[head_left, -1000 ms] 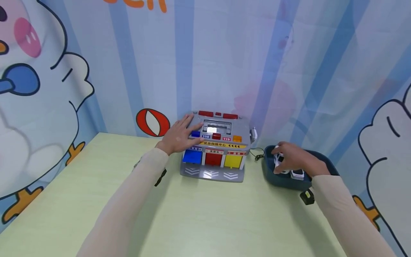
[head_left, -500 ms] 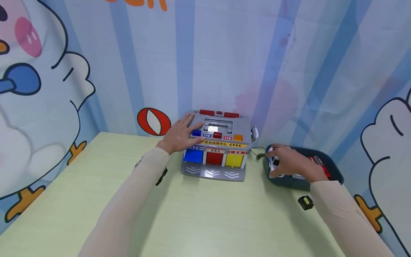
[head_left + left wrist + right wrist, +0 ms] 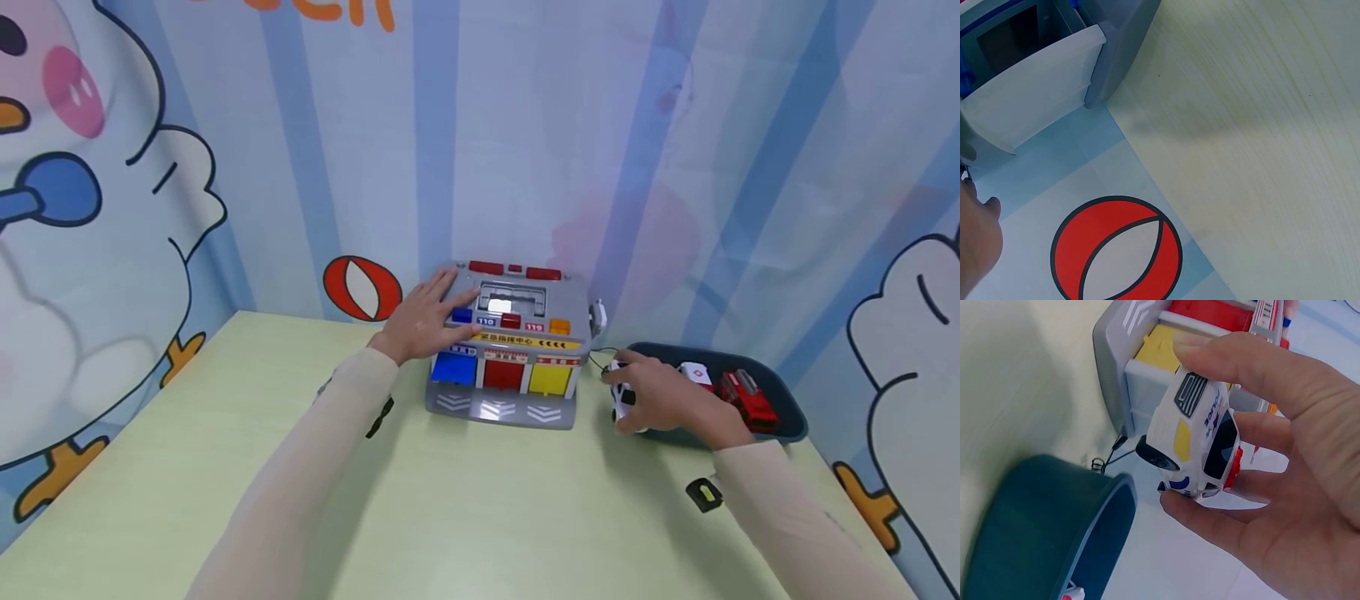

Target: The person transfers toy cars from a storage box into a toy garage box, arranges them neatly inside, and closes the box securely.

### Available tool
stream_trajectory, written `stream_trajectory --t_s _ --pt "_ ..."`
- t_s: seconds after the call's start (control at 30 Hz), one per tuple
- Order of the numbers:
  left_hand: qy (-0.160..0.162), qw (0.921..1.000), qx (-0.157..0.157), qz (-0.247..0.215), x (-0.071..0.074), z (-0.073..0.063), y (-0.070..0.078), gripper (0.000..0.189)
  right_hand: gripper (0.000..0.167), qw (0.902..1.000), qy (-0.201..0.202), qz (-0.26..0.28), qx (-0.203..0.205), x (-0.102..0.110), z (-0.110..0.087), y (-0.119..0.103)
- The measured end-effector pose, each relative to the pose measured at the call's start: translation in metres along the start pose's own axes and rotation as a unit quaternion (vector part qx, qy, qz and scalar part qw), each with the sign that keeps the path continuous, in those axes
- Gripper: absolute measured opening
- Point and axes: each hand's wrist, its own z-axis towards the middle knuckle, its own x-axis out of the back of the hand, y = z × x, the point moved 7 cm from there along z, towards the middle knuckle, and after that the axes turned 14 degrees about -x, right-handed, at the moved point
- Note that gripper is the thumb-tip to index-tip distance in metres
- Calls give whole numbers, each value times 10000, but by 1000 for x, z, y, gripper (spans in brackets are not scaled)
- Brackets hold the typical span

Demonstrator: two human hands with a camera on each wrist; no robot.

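Observation:
A grey toy garage (image 3: pixel 517 342) with blue, red and yellow doors stands at the back of the table. My left hand (image 3: pixel 423 323) lies with spread fingers on the left part of its roof. Between thumb and fingers my right hand (image 3: pixel 663 398) pinches a white toy police car (image 3: pixel 621 392), just off the left rim of the dark teal bin (image 3: pixel 797 421). In the right wrist view the toy police car (image 3: pixel 1191 434) shows a yellow patch, dark windows and a red part on top, and the garage lies behind it.
Inside the bin sit a white toy vehicle (image 3: pixel 697 374) with a red mark and a red toy vehicle (image 3: pixel 748 400). A thin coiled cord (image 3: pixel 1099 464) runs between garage and bin. A printed curtain (image 3: pixel 510 150) hangs behind the table (image 3: pixel 480 517).
My right hand has lifted the toy police car from the bin and moved it left, past the rim. The other toy vehicles have come into view. My left hand stays on the garage roof.

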Motion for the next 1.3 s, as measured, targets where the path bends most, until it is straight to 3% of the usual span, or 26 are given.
stream_trajectory --t_s 0.2,0.43,0.73,1.03,1.3 --pt "27 10000 17 -47 -1 -1 0 76 61 9999 42 50 105 -6 -3 -12" --pt "52 10000 -52 -8 1 1 4 76 64 9997 -1 211 -76 -15 -4 -23" --pt "22 10000 -3 -11 2 -1 4 76 65 9991 73 347 213 -25 -8 -47" --pt "14 10000 -41 -2 1 1 4 76 70 9991 76 370 184 -39 -5 -64" --pt "29 10000 -34 22 0 0 2 76 64 9993 10 357 148 -50 -1 -79"
